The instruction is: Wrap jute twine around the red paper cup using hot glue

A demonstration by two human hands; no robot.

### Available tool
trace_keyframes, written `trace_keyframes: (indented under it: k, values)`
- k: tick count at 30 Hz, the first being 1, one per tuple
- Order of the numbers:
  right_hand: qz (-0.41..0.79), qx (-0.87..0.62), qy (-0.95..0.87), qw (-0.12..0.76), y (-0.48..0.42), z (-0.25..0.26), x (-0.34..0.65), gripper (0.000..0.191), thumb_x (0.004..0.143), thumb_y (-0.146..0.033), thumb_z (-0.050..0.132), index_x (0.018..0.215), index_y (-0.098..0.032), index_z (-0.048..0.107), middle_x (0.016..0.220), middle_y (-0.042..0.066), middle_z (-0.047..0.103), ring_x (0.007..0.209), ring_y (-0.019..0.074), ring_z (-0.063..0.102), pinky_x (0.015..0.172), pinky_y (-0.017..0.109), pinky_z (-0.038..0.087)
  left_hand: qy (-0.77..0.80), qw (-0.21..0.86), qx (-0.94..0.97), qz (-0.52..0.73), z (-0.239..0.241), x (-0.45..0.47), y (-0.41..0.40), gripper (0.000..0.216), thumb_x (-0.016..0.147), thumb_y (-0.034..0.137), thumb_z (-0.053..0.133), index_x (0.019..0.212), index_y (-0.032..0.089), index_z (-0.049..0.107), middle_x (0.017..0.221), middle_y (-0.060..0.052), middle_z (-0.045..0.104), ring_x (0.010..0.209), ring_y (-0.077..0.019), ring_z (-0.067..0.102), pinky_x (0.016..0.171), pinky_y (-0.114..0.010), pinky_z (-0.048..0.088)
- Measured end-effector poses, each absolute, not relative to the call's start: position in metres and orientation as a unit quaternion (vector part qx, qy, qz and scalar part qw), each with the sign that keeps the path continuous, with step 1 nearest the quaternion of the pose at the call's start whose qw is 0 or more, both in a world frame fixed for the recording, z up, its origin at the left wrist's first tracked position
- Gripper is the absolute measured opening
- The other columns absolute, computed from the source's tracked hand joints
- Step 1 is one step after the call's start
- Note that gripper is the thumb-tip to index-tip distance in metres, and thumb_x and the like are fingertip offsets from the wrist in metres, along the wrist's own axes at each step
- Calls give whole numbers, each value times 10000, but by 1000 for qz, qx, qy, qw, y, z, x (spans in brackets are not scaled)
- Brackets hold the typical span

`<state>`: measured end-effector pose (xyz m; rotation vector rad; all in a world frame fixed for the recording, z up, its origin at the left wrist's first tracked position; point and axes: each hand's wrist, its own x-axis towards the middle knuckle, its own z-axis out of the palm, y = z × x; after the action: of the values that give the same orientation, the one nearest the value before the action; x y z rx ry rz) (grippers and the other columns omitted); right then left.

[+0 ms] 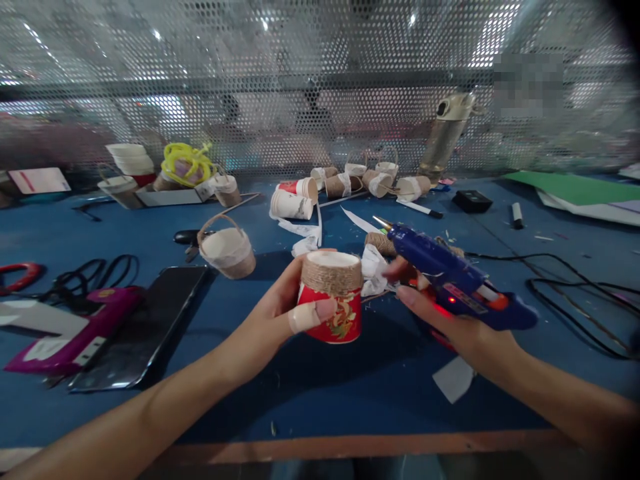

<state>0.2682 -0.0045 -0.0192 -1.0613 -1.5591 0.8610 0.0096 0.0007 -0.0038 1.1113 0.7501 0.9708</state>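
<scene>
My left hand (283,308) is closed round a red paper cup (349,323) with a gold pattern, held upright above the table. Rows of brown twine (332,277) cover the cup's upper part. A bandage (303,318) is wrapped on my left thumb. In my right hand (443,320) is a blue hot glue gun (435,261), its nozzle pointing up and left, apart from the cup. A small red light glows on its side. Behind the cup lie a twine roll (380,244) and white lace strip (373,267), both partly hidden.
A small handled bucket (231,253) stands left of the cup. A phone (145,333) and a purple tool (83,327) lie further left. Several finished-looking buckets and stacked cups (293,203) line the back. A bottle (447,137) stands by the mesh; a black cable (565,287) loops at right.
</scene>
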Motion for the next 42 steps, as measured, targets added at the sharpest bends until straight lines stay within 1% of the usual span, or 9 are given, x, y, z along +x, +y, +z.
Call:
trace_keyframes:
  k: [2, 3, 5, 9, 13, 18, 27, 34, 42]
  values:
    - [383, -416, -658, 496, -3, -17, 265, 298, 897, -372, 839, 1175, -311, 749, 1299, 28, 770, 1259, 280, 702, 1144, 458, 538, 332, 678, 503, 420, -6, 10, 1, 423, 860, 304, 861, 1268, 344, 756, 1267, -11, 804, 1302, -330, 685, 1069, -403, 569]
    - [402, -408, -661, 485, -3, -15, 262, 334, 883, -364, 851, 1200, -321, 751, 1348, 23, 758, 1312, 295, 681, 1181, 486, 516, 334, 679, 506, 414, -7, 10, 1, 432, 866, 307, 855, 1284, 339, 749, 1277, -21, 800, 1308, -341, 679, 1072, -419, 565]
    - [436, -404, -646, 479, -3, -13, 257, 314, 857, -329, 867, 1153, -324, 763, 1304, 16, 784, 1269, 306, 715, 1136, 496, 569, 335, 681, 512, 403, -8, 10, 1, 453, 877, 319, 847, 1314, 329, 728, 1333, -36, 778, 1326, -356, 665, 1082, -438, 554]
    - [469, -400, -615, 491, -3, -11, 253, 278, 812, -243, 884, 1037, -332, 747, 1060, -12, 834, 1028, 276, 805, 929, 419, 689, 337, 683, 514, 395, -10, 10, 2, 518, 895, 344, 838, 1382, 336, 663, 1440, -44, 716, 1388, -345, 615, 1117, -424, 525]
    - [451, -418, -622, 485, -1, -10, 256, 136, 845, -328, 873, 917, -289, 765, 933, -8, 806, 923, 231, 784, 893, 372, 667, 350, 661, 509, 425, -11, 11, 2, 615, 892, 306, 852, 1428, 436, 578, 1340, 17, 730, 1177, -242, 718, 979, -322, 584]
    - [461, -401, -627, 483, -1, -8, 260, 177, 855, -332, 874, 814, -260, 718, 839, -36, 735, 787, 155, 700, 791, 287, 607, 354, 634, 538, 427, -8, 13, 3, 404, 908, 294, 844, 1240, 399, 639, 1163, 51, 743, 1041, -169, 713, 880, -237, 575]
    - [455, -401, -659, 446, -2, -6, 269, 155, 970, -385, 779, 859, -292, 723, 865, -50, 700, 836, 131, 662, 814, 239, 547, 366, 633, 539, 418, -5, 13, 2, 399, 875, 304, 875, 1165, 342, 604, 1057, 45, 734, 923, -162, 710, 801, -247, 583]
    - [494, -451, -581, 465, 1, -17, 262, 261, 859, -500, 861, 814, -274, 738, 878, -38, 691, 837, 155, 625, 840, 287, 503, 319, 673, 529, 407, -9, 12, 4, 352, 909, 256, 855, 1140, 326, 599, 1063, 78, 730, 915, -99, 707, 802, -190, 598]
    - [507, -445, -571, 467, 2, -18, 262, 233, 878, -458, 851, 786, -277, 736, 830, -43, 695, 830, 158, 632, 848, 299, 500, 297, 688, 519, 412, -12, 15, 4, 345, 915, 228, 853, 1144, 305, 607, 1040, 78, 738, 910, -83, 709, 802, -174, 610]
